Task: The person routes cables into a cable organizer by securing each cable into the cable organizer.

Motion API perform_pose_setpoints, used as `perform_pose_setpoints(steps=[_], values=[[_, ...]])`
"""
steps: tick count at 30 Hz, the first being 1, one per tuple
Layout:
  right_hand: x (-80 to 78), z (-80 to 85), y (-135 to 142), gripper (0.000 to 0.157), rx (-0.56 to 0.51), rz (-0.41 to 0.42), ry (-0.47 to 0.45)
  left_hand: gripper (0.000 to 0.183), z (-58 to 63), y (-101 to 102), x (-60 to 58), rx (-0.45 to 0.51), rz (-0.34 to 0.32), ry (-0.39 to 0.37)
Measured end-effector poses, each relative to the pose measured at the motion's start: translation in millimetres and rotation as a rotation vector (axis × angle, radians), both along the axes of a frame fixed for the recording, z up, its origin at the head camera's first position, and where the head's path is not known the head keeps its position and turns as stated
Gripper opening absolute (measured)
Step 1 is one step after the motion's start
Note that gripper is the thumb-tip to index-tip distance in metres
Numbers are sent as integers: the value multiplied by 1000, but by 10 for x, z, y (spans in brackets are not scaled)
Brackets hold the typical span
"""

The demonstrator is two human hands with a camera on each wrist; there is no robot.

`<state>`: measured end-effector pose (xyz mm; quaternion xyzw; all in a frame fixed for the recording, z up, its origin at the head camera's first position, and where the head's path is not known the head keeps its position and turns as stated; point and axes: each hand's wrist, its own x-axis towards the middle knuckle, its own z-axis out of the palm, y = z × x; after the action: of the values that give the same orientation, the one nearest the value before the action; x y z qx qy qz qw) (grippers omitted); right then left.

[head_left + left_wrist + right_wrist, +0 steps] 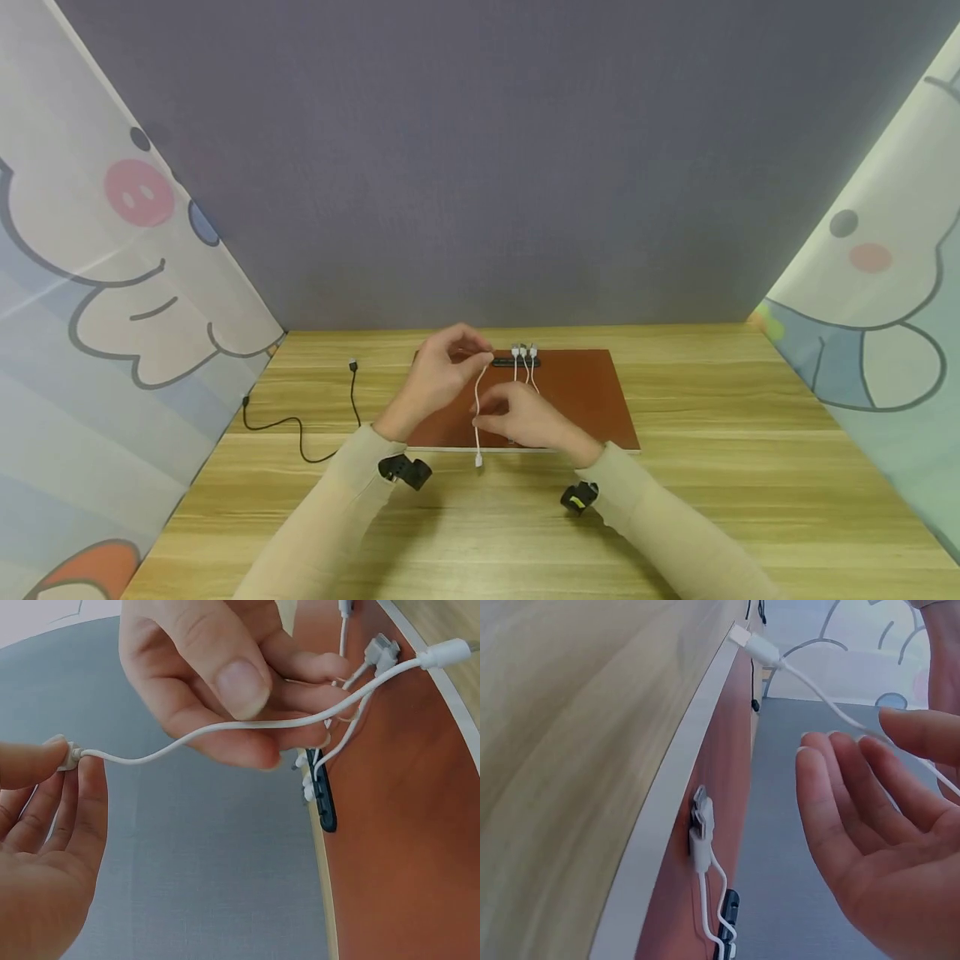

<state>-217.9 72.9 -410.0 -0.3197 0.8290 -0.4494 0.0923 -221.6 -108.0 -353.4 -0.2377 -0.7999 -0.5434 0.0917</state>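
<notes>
My left hand (438, 373) pinches one plug of a short white charging cable (476, 402) between thumb and fingertips, above a reddish-brown board (581, 392). From there the cable hangs down, its other connector (761, 649) dangling by the board's near edge. Beside the cable's middle is my right hand (521, 417), its fingers loosely bent and the thumb apart from them; the cable crosses in front of it in the left wrist view. On the board, a black cable clip strip (322, 791) holds several white cables, their plugs (523, 351) poking past its far side.
Left of the board, a black cable (302, 433) lies in a loose curve on the wooden table (697, 400). A grey panel (480, 167) stands behind the table, and cartoon-printed sheets (135, 275) flank both sides.
</notes>
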Motion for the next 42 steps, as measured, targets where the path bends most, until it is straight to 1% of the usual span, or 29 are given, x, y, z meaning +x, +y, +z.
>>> perform_pose_setpoints(steps=[4,9,15,18,21,26,29,32,36,42], values=[[10,-21,6,5,-53,-7,-39,9,18,33,-21,52,-8,-5],[7,-53,19,5,-118,-44,-58,9,34,61,-76,85,1,8],[1,-57,39,6,-134,-84,-72,9,77,104,-158,107,30,23],[-3,-61,45,7,-151,-105,-85,9,99,129,-213,113,37,15],[-8,-71,43,8,-163,-115,-101,9,110,137,-266,117,58,4],[4,-74,36,9,-131,-140,-117,11,114,135,-359,122,99,-30],[9,-79,44,11,-100,-166,-113,14,124,151,-411,111,113,-61],[-3,-94,54,12,-86,-169,-97,16,129,171,-460,89,128,-95],[-26,-116,59,10,-55,-179,-80,17,116,195,-522,64,130,-123],[-57,-169,65,4,55,-229,-78,14,85,236,-607,68,118,-148]])
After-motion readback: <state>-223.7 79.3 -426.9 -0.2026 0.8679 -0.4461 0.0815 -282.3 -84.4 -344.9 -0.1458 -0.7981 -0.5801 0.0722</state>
